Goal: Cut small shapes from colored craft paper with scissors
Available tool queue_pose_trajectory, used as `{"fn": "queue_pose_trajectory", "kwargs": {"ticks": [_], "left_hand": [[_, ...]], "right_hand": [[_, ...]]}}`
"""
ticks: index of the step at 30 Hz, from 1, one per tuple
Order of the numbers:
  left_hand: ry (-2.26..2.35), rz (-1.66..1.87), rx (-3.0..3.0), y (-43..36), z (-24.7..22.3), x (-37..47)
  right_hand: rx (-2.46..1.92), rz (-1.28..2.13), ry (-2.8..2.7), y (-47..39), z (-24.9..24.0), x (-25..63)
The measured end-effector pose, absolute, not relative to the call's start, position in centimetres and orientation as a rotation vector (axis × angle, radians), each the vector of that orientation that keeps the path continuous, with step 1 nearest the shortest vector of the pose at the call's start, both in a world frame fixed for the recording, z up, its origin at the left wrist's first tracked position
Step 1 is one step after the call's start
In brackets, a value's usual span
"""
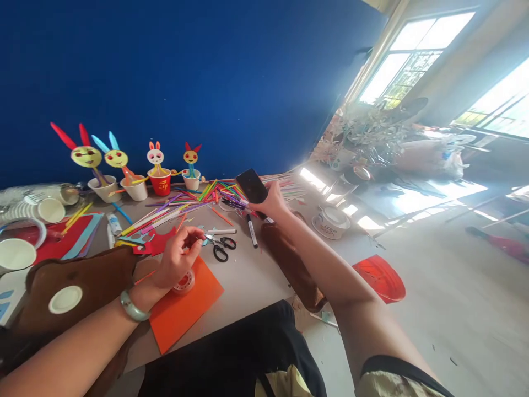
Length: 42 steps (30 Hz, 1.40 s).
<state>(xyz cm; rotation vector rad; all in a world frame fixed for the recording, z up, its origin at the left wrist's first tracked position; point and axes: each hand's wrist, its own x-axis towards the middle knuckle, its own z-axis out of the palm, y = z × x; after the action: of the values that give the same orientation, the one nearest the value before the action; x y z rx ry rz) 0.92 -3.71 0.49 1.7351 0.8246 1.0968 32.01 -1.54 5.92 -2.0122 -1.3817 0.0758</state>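
Observation:
My right hand (pixel 273 201) holds a black smartphone (pixel 251 186) by its lower end, above the pile of colored sticks at the back of the table. My left hand (pixel 179 256) hovers with curled fingers over an orange paper sheet (pixel 182 314); whether anything is between the fingertips is hidden. Below its wrist a roll of clear tape (pixel 184 282) rests on that sheet. Black-handled scissors (pixel 221 251) lie just right of my left fingertips, their blades pointing toward them. Near the phone lies a white marker with a black cap (pixel 252 231).
Paper cups with bunny-faced figures (pixel 156 179) line the blue wall. Stacked white cups (pixel 49 209), colored paper (pixel 85 234) and a brown board (pixel 95 275) occupy the left. A brown object (pixel 289 267) lies under my right forearm. A red stool (pixel 382 278) stands right of the table.

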Motion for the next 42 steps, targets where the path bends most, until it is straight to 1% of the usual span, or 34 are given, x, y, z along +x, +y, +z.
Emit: {"fn": "queue_pose_trajectory", "kwargs": {"ticks": [6, 12, 16, 23, 29, 34, 39, 42], "left_hand": [[0.626, 0.885, 1.926, -4.6, -0.4, 1.8], [0.609, 0.829, 1.856, -4.3, -1.6, 2.4], [0.658, 0.817, 1.751, -4.4, -1.4, 2.4], [0.638, 0.74, 1.521, -5.4, -0.1, 2.6], [0.494, 0.503, 1.33, -7.6, 1.9, 2.6], [0.38, 0.272, 1.272, -8.4, 1.5, 2.7], [0.336, 0.087, 1.276, -9.8, 0.5, 2.6], [0.3, 0.006, 1.29, -10.6, 0.4, 2.5]], "right_hand": [[-1.711, 0.389, -1.409, -4.3, 4.8, 24.3], [-1.542, 0.613, -1.325, -5.0, 2.9, 20.2], [-1.463, 0.717, -1.256, -4.8, 1.8, 19.6], [-1.483, 1.081, -1.077, -6.3, 1.4, 19.8], [-1.422, 1.155, -1.026, -10.9, 2.1, 20.8], [-1.291, 1.387, -0.967, -15.6, 2.4, 22.6], [-1.308, 1.399, -0.892, -20.3, 1.1, 22.8], [-1.477, 1.231, -0.844, -22.0, 0.3, 22.2]]}}
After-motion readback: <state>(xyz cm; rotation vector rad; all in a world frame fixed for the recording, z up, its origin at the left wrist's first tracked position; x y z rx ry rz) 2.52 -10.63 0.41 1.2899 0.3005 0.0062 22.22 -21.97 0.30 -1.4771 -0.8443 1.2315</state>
